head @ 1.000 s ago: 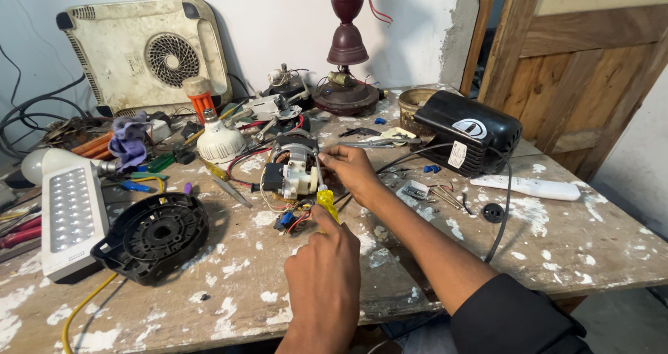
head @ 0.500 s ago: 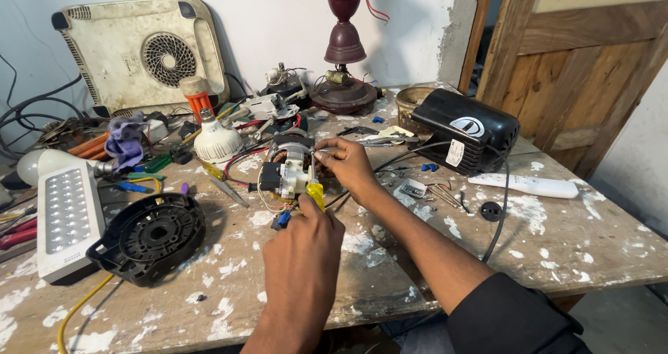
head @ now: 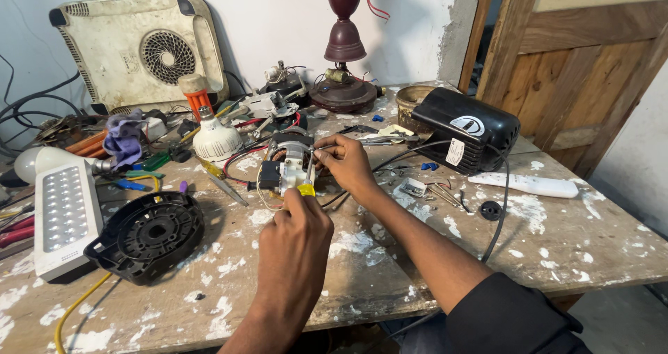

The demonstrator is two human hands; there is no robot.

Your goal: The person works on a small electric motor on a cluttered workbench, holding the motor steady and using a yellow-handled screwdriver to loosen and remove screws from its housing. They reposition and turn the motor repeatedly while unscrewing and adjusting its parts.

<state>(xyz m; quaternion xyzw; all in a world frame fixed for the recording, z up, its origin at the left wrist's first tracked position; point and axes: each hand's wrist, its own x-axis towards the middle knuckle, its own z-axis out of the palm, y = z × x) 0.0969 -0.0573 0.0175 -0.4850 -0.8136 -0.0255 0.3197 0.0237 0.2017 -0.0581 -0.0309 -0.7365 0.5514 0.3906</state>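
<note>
— How many hands are at work on the table?

— Two — a left hand and a right hand, both at one small motor. One yellow-handled screwdriver sits in the left.

— And lamps?

— One dark red lamp base at the back, one white bulb, one flat white light panel.

— The bigger pieces?

— One black round housing, one black box-shaped unit, one cream cooktop leaning on the wall. One white remote too, and one purple cloth.
</note>
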